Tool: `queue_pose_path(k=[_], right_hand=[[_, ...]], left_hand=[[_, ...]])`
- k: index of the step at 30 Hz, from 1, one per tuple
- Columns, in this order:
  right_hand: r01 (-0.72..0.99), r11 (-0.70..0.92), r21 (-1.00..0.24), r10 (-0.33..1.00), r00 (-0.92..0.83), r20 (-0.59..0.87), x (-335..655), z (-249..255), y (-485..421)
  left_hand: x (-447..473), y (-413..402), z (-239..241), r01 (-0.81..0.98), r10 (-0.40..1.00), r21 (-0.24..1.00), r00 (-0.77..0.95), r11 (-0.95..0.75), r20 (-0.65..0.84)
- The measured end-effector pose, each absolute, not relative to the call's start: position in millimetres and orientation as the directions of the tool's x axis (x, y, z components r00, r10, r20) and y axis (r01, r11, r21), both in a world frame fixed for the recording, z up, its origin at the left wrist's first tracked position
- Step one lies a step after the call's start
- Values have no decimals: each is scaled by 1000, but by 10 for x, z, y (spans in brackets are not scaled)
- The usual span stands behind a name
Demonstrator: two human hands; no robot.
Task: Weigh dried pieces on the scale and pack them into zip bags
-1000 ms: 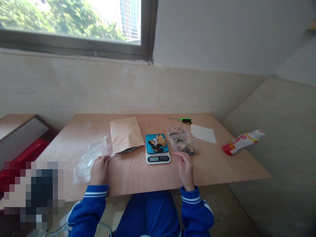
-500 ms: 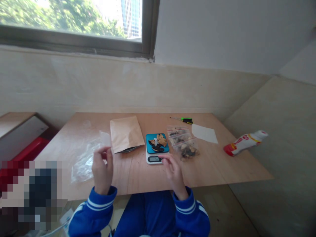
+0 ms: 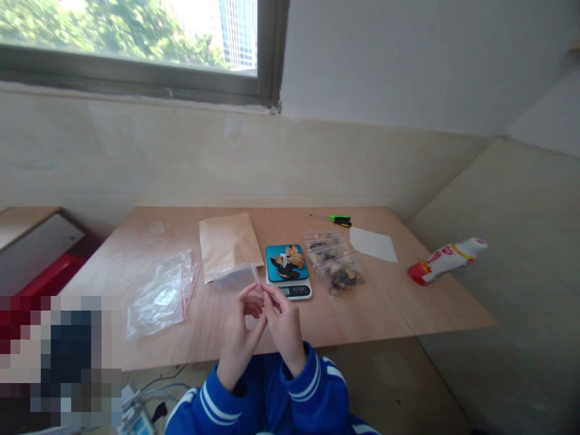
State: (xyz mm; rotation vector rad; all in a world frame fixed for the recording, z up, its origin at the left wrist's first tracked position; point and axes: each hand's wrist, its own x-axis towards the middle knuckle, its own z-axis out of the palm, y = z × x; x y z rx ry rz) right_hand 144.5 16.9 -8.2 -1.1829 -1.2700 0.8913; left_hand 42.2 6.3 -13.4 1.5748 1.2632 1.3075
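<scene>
My left hand (image 3: 242, 329) and my right hand (image 3: 281, 320) meet in front of me above the near edge of the wooden table (image 3: 399, 302). Both pinch the edge of one small clear zip bag (image 3: 235, 278), held up between them. Just beyond the hands stands a small digital scale (image 3: 289, 279) with a blue top, carrying brown and dark dried pieces (image 3: 287, 261). A brown paper pouch (image 3: 229, 243) lies left of the scale. A pile of empty clear zip bags (image 3: 158, 290) lies at the left.
Right of the scale lie several filled clear bags (image 3: 335, 261), then a white sheet of paper (image 3: 372, 244). A green-handled screwdriver (image 3: 338, 220) rests at the back. A white and red bottle (image 3: 446, 260) lies beside the table's right edge. A red box (image 3: 54, 275) sits at the left.
My left hand lifted one clear bag off the pile and carried it to the middle. My right hand came left from the filled bags to meet it.
</scene>
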Motion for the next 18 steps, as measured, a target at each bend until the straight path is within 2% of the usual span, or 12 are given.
queue_pose_path(k=[3,7,13,16,18], right_hand=[[196,223,-955,959,133,251,1428,-77,162],[231,231,-945,961,100,259,1438,-81,191],[284,121,-951,936,286,205,1762,-243,387],[286,182,-941,965,134,227,1958,-299,507],[403,280,-871,948,29,318,2072,-332,594]], left_hand=[[490,43,-197,269,973,938,-9,-219,230],[532,52,-231,323,966,929,-114,-183,230],[262,138,-121,386,911,920,-351,-70,217],[136,219,-49,415,893,905,-370,-90,258],[115,274,-3,442,904,892,-336,-94,263]])
